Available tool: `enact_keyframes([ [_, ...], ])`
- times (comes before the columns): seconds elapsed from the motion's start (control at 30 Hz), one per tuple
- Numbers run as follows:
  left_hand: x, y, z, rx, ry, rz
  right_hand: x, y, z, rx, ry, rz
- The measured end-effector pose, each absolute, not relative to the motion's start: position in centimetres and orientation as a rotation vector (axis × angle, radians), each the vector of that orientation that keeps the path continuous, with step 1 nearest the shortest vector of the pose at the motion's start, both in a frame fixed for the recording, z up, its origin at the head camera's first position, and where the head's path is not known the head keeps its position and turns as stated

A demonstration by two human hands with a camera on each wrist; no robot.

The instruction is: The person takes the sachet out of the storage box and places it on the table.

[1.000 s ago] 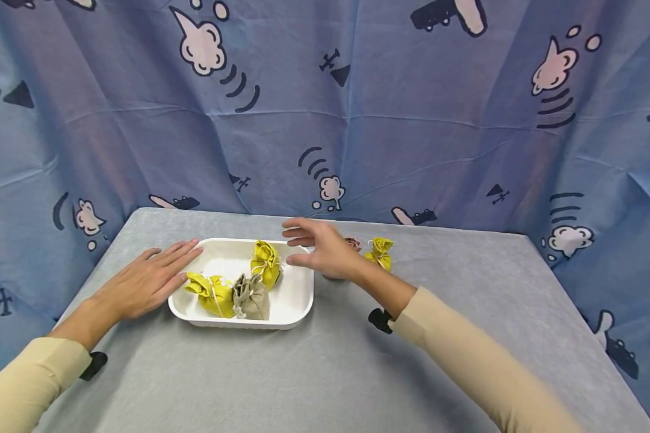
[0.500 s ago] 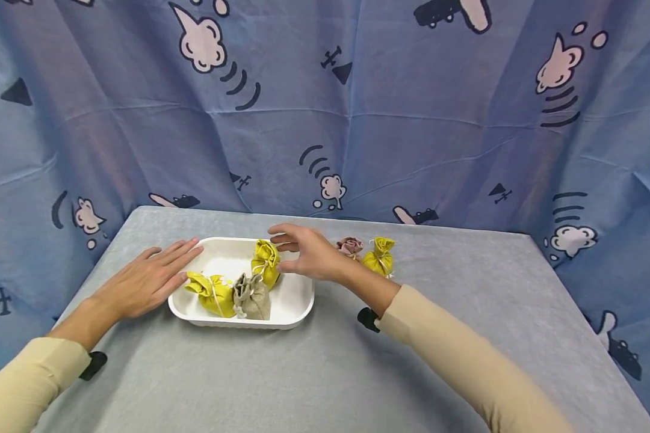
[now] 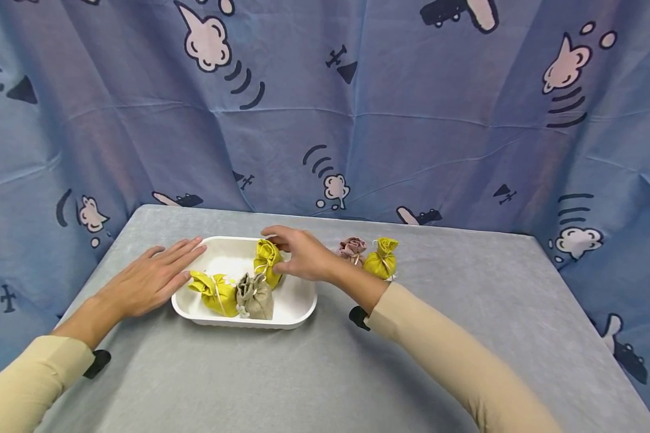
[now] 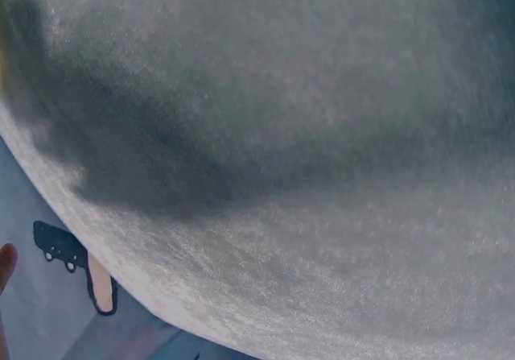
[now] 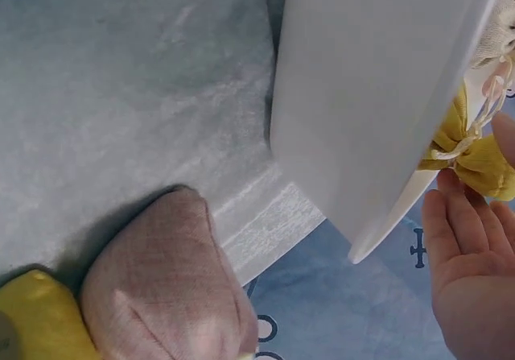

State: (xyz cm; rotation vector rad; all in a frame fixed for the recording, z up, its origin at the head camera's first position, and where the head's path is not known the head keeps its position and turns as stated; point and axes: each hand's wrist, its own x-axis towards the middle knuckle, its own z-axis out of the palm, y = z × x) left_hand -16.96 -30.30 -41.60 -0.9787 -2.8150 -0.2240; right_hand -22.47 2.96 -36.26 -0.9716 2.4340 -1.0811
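My right hand reaches over the right part of a white tray. Its thumb and fingers pinch the upright yellow drawstring pouch from either side. In the right wrist view, the fingertips meet this pouch close to its tied cord. My left hand lies flat with straight fingers at the tray's left rim. Inside the tray, a second yellow pouch leans on its side, and a grey-beige pouch sits beside it. The left wrist view has mostly tabletop, with a fingertip at its left edge.
Right of the tray stand a dusty-pink pouch and another yellow pouch, close together behind my right forearm. A grey cloth covers the table. A blue patterned curtain hangs along its back edge.
My right hand has moved left from the tray's right rim to the upright yellow pouch and closed its thumb and fingers around it. The left hand has stayed put.
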Motion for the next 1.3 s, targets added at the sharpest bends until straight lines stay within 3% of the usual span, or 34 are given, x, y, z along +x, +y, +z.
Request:
enact_keyframes([
  [0.87,-16.9,-30.2,-41.6,-0.986,-2.795,-0.241,-22.5,2.9,-36.1,-0.833,2.515,-1.125],
  [1.3,-17.0,-30.1,-41.6,-0.984,-2.79,-0.228,-22.0,4.2,-32.9,-0.892,2.513,-1.156],
])
